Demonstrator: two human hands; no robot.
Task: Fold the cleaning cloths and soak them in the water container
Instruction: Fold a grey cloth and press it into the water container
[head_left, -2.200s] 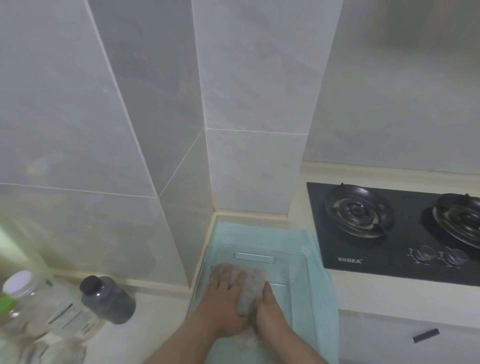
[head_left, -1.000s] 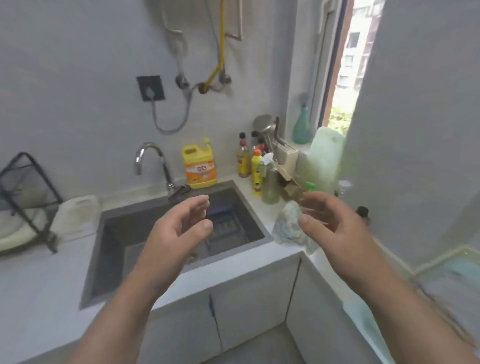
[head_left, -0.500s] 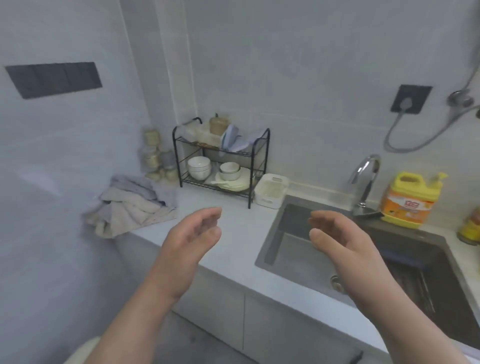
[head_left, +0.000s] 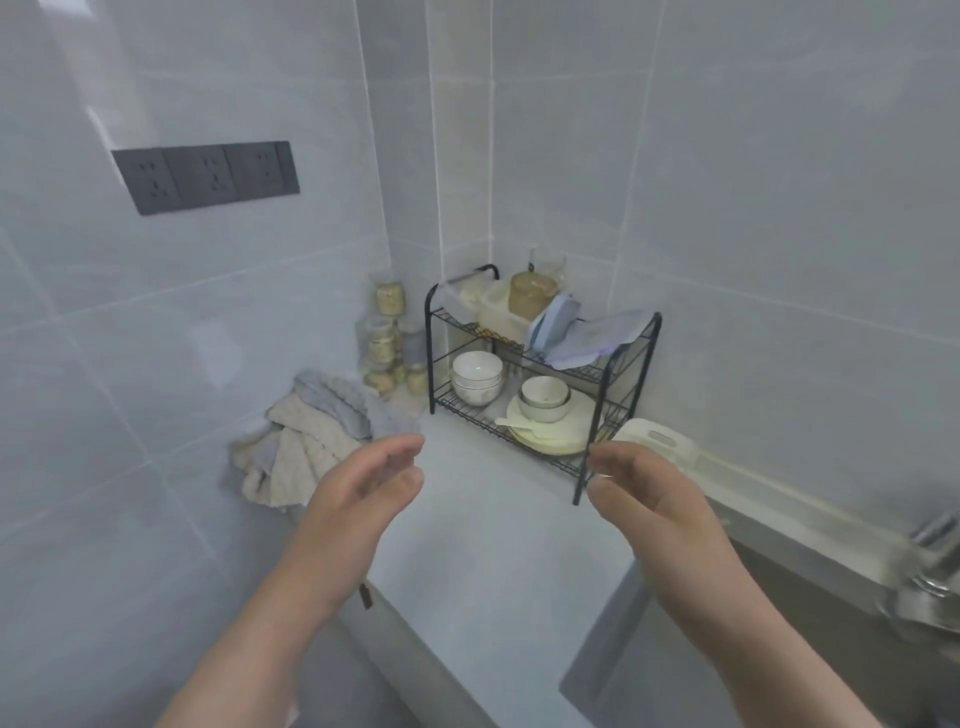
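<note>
Nearest to the camera, the left hand (head_left: 358, 499) and the right hand (head_left: 649, 499) hover in front of the dish rack (head_left: 540, 384), above the counter (head_left: 493, 561). Both are empty, with relaxed, lightly bent fingers and the palms turned toward each other. The right hand is just before the front right leg of the dish rack, and the left one is more to the left of it. The cleaning cloths (head_left: 306, 441) lie in a loose heap left of the dish rack, against the wall, with beige and grey pieces mixed. I judge them light, soft and limp, with a rough knitted surface that should not slip. A pinch at a free corner of the top piece seems best, though a neighbour piece may come along. The sink (head_left: 779, 649), right of the dish rack, is cut off by the frame, and the water container is not in view. How many cloths the heap holds I cannot tell. On the top shelf of the dish rack lies a bluish cloth (head_left: 587, 338), and whether it belongs to the task is unclear. The jars (head_left: 387, 343) behind the dish rack on the left are blurred.
</note>
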